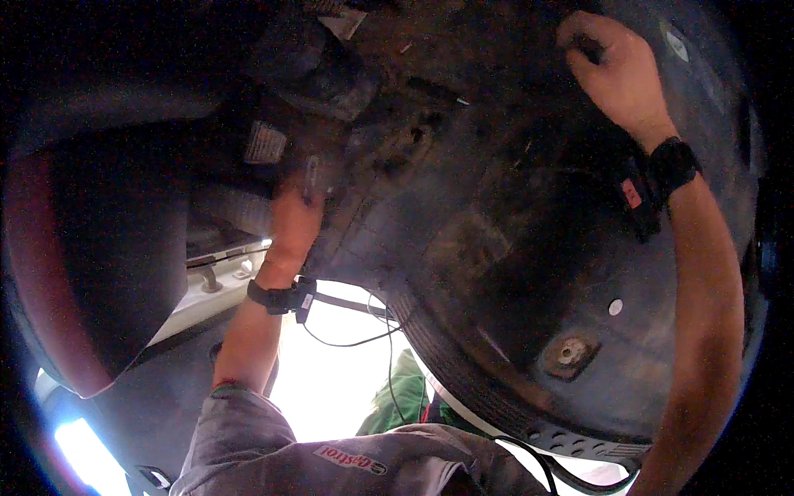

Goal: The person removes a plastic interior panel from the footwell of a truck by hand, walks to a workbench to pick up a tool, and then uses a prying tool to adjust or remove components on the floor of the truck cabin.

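Observation:
My left hand (295, 211) reaches up toward a dim, narrow object with a pale outline (314, 178), beside a pale pad (265, 142) under a dark, bulky housing (314, 70). Its fingers are blurred and in shadow; I cannot tell whether they grip that object. My right hand (612, 70) is at the upper right against the dark, worn vehicle floor (488, 240), its fingers curled round a dark spot; what they hold, if anything, is hidden. Dark devices are strapped to both my wrists.
A dark seat with a red edge (99, 248) fills the left. A ribbed sill strip (447, 380) curves along the lower middle beside a bright doorway, where green cloth (385, 397) shows. A round fitting (566, 351) sits in the floor at lower right. Cables hang near my left wrist.

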Demonstrator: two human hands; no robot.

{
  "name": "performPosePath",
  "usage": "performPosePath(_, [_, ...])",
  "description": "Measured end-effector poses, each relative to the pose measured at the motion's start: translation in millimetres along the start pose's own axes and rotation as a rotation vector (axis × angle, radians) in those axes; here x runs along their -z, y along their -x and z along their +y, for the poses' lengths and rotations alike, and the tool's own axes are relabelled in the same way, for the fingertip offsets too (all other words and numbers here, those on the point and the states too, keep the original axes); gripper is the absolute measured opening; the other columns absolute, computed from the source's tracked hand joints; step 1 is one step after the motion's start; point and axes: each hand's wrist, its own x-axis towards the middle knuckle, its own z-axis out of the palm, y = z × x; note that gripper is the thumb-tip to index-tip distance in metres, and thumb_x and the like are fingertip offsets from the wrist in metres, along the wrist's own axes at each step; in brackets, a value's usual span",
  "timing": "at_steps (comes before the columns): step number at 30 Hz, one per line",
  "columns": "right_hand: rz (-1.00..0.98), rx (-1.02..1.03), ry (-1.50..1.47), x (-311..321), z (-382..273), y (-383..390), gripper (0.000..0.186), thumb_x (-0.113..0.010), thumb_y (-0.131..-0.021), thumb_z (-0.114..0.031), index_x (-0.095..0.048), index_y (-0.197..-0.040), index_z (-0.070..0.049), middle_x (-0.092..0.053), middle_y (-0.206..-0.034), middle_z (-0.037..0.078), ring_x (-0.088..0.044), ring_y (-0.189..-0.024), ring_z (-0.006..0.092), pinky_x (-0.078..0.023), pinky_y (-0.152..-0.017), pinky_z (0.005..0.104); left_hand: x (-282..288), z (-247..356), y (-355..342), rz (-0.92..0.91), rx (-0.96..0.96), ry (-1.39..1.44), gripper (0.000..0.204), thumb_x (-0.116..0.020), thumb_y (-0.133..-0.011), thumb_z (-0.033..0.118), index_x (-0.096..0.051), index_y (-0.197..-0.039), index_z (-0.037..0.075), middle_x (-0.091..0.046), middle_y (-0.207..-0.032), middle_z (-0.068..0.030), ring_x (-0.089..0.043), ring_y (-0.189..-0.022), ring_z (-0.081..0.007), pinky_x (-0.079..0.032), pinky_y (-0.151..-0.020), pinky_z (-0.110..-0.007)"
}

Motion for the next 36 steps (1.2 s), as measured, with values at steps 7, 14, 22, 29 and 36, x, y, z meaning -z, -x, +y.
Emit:
performPosePath(7, [0.018, 0.014, -0.037, -7, 11, 19, 0.02, -0.064, -0.076, -0.005, -0.066, -0.095, -0.006, -0.068, -0.095, 0.013, -0.066, -0.093, 0.0319, -0.052, -0.085, 0.0357, -7, 79, -18, 0.083, -0.285, -0.019, 0.044, -0.06, -0.091, 0.022, -0.054, -0.123, -0.008, -0.056, -0.124, -0.0348, -0.055, -0.113, -0.05, -0.047, -0.098, -0.052])
performPosePath(14, [0.112, 0.124, 0.013, -8, 30, 24, 0.017, -0.063, -0.077, -0.013, -0.067, -0.093, -0.008, -0.068, -0.093, 0.016, -0.065, -0.093, 0.0379, -0.053, -0.082, 0.0439, -100, 191, -211, 0.148, -0.361, -0.035, 0.031, -0.057, -0.09, 0.019, -0.065, -0.112, -0.001, -0.064, -0.113, -0.0258, -0.061, -0.107, -0.0441, -0.047, -0.098, -0.051])
performPosePath(22, [0.12, 0.117, -0.105, -16, 23, 35, 0.009, -0.064, -0.075, -0.011, -0.065, -0.083, -0.01, -0.066, -0.083, 0.013, -0.064, -0.085, 0.037, -0.053, -0.076, 0.0438, -191, 118, -359, 0.316, -0.232, -0.322, 0.026, -0.053, -0.094, 0.022, -0.075, -0.102, 0.012, -0.07, -0.112, -0.0114, -0.067, -0.102, -0.0353, -0.053, -0.088, -0.052])
performPosePath(29, [0.14, 0.095, -0.115, -11, 34, 32, 0.008, -0.064, -0.075, -0.011, -0.065, -0.083, -0.01, -0.064, -0.079, 0.013, -0.063, -0.082, 0.0366, -0.053, -0.072, 0.0448, -158, 153, -351, 0.05, -0.183, -0.557, 0.025, -0.053, -0.096, 0.021, -0.074, -0.108, 0.012, -0.069, -0.118, -0.0117, -0.067, -0.105, -0.0334, -0.055, -0.085, -0.05])
performPosePath(36, [0.118, 0.098, -0.099, -6, 30, 22, 0.009, -0.065, -0.075, -0.013, -0.065, -0.083, -0.01, -0.064, -0.08, 0.014, -0.063, -0.082, 0.0375, -0.052, -0.073, 0.0458, -168, 135, -364, 0.192, -0.223, -0.442, 0.025, -0.057, -0.093, 0.023, -0.075, -0.103, 0.008, -0.071, -0.11, -0.0157, -0.068, -0.101, -0.0336, -0.057, -0.083, -0.044])
